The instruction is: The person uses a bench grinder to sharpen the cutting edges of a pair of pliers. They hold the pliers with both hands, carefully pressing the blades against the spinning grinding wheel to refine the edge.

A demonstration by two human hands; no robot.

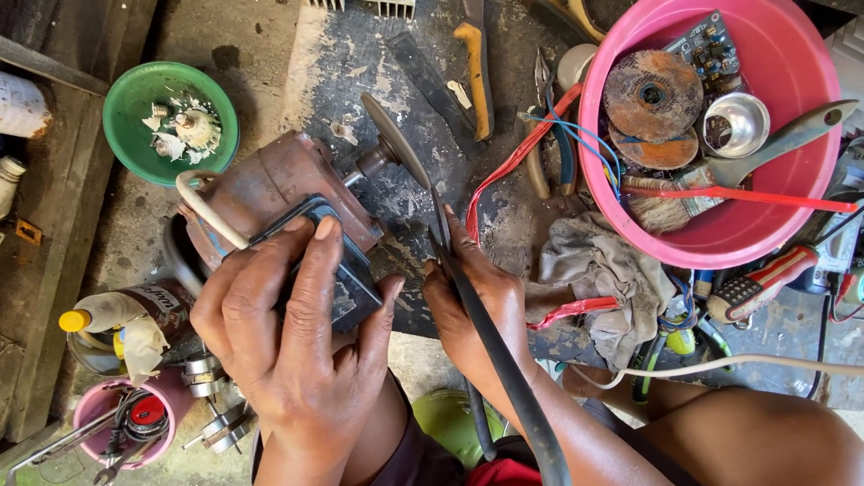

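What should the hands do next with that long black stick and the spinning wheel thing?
Probably ease the long black blade in the right hand a little closer to the grinding disc. Its tip sits just short of the disc's edge, while the left hand presses down on the rusty motor, steadying it.

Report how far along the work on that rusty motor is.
Done: the motor lies on the bench with a disc on its shaft. In hand: the left hand grips the black box on its side; the right hand holds a long dark tool. Left: cannot tell; pliers lie unused.
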